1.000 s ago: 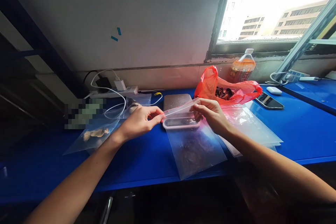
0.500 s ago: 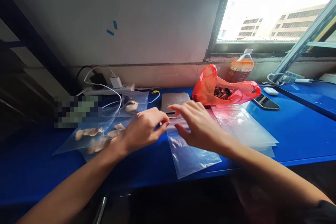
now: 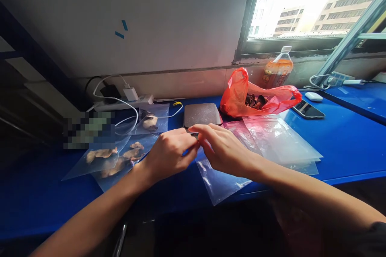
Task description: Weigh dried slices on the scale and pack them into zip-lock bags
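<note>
My left hand (image 3: 177, 148) is closed, thumb and fingers pinched at the upper left corner of a clear plastic bag (image 3: 221, 182). Against its fingertips, my right hand (image 3: 221, 146) pinches the same top edge, its fingers bent and covering most of that edge. The bag lies flat and looks empty, its lower end near the table's front. Just behind my fingers is a flat grey scale (image 3: 202, 114), its front partly hidden by them. Left of my left wrist, clear bags hold dried brown pieces (image 3: 131, 154).
A red plastic bag (image 3: 235, 98) with dark pieces stands open behind a stack of clear bags (image 3: 280, 140). Farther right lie a phone (image 3: 309, 108) and a white case (image 3: 313, 96). A drink bottle (image 3: 279, 68) and a power strip (image 3: 144, 99) are along the wall.
My right hand has moved left and its spread fingers have closed on the bag's top edge, meeting my left fingertips. The view has shifted slightly.
</note>
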